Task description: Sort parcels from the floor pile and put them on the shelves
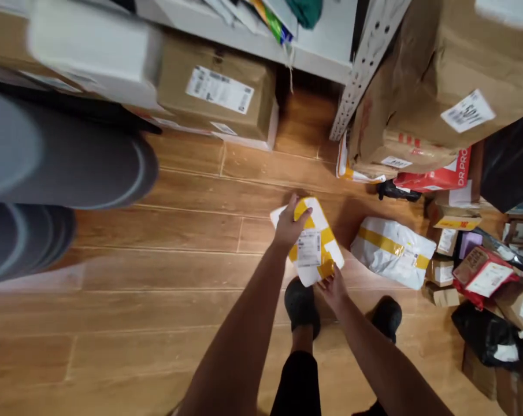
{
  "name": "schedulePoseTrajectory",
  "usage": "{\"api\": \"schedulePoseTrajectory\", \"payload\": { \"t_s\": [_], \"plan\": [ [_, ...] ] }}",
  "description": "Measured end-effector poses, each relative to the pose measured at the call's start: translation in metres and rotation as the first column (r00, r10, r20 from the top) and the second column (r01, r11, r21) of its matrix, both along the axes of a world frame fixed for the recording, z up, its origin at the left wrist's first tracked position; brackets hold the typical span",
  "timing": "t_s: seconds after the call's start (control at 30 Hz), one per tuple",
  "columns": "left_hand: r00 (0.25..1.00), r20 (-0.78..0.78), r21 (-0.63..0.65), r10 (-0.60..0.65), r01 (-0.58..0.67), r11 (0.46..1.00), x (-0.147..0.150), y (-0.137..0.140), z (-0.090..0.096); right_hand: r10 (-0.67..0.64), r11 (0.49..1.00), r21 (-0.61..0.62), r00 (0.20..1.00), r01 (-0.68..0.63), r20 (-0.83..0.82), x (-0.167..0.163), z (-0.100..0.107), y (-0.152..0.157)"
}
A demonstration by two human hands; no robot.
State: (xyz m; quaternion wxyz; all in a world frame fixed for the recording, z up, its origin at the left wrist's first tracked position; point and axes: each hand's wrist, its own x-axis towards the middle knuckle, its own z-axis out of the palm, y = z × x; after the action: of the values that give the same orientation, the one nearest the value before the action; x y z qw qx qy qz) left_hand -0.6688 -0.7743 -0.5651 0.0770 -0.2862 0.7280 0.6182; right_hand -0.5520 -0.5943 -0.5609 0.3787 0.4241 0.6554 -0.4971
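Note:
I hold a white parcel (pixel 313 245) crossed with yellow tape and bearing a printed label, above the wooden floor. My left hand (pixel 289 222) grips its far upper edge, thumb on top. My right hand (pixel 333 287) holds its near lower corner from beneath. The parcel is tilted, label facing up. My two black shoes (pixel 302 303) show on the floor below it.
A second white parcel with yellow tape (pixel 393 251) lies on the floor to the right, beside a heap of small boxes and bags (pixel 482 271). Brown cardboard boxes (pixel 443 81) stack at the upper right. A labelled box (pixel 220 92) sits under a white shelf (pixel 313 49). Grey rolls (pixel 57 156) fill the left.

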Motion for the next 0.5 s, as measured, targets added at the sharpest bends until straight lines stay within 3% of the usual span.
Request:
{"api": "schedulePoseTrajectory", "payload": {
  "t_s": [0.1,0.17,0.23,0.33,0.37,0.4,0.43,0.5],
  "plan": [
    [0.962,-0.272,-0.307,0.027,-0.113,0.945,0.036,0.041,0.012,-0.125,0.982,-0.146,0.991,0.118,-0.040,-0.005,-0.017,-0.030],
    [0.931,-0.361,-0.436,0.054,-0.219,0.873,0.076,0.064,0.024,-0.091,0.983,-0.173,0.984,0.064,-0.154,-0.023,-0.022,-0.037],
    [0.925,-0.374,-0.504,0.067,-0.263,0.823,0.109,0.084,0.030,-0.036,0.993,-0.115,0.961,0.004,-0.274,-0.037,-0.017,-0.022],
    [0.956,-0.291,-0.487,-0.047,-0.106,0.867,0.119,0.127,0.026,0.019,0.986,0.158,0.891,0.060,-0.455,-0.037,0.006,0.050],
    [0.966,-0.234,-0.446,-0.108,-0.007,0.895,0.112,0.147,0.022,0.125,0.929,0.357,0.824,0.098,-0.553,-0.032,0.014,0.084],
    [0.973,-0.158,-0.395,-0.170,0.095,0.914,0.100,0.169,0.019,0.296,0.817,0.565,0.756,0.117,-0.584,-0.027,0.020,0.120],
    [0.973,-0.065,-0.338,-0.221,0.187,0.922,0.085,0.193,0.015,0.431,0.669,0.729,0.721,0.149,-0.542,-0.021,0.023,0.156],
    [0.943,0.146,-0.254,-0.297,0.326,0.910,0.055,0.241,0.010,0.553,0.403,0.892,0.722,0.207,-0.417,-0.013,0.019,0.219]
  ]
}}
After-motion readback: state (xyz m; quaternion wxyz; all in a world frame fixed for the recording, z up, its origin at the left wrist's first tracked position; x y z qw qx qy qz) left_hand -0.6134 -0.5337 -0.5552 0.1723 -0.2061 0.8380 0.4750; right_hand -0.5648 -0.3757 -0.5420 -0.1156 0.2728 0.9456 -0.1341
